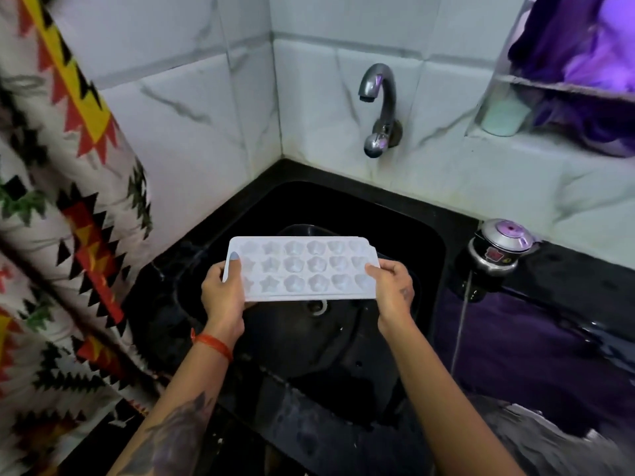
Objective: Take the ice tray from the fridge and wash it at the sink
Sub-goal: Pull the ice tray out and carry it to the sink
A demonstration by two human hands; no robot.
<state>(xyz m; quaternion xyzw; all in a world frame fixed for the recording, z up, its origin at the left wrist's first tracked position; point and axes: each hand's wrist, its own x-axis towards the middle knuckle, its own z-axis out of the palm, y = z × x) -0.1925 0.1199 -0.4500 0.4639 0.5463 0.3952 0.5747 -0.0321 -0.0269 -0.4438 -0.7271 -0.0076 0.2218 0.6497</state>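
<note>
A white ice tray with star and flower shaped cups hangs level over the black sink. My left hand grips its left end, thumb on top. My right hand holds its right end, thumb on the rim. The chrome tap juts from the tiled wall above the sink, and no water runs from it. A dark round pan lies in the basin under the tray.
A patterned curtain hangs along the left. A small steel pressure cooker stands on the black counter right of the sink. A wall niche at the upper right holds a pale cup and purple cloth.
</note>
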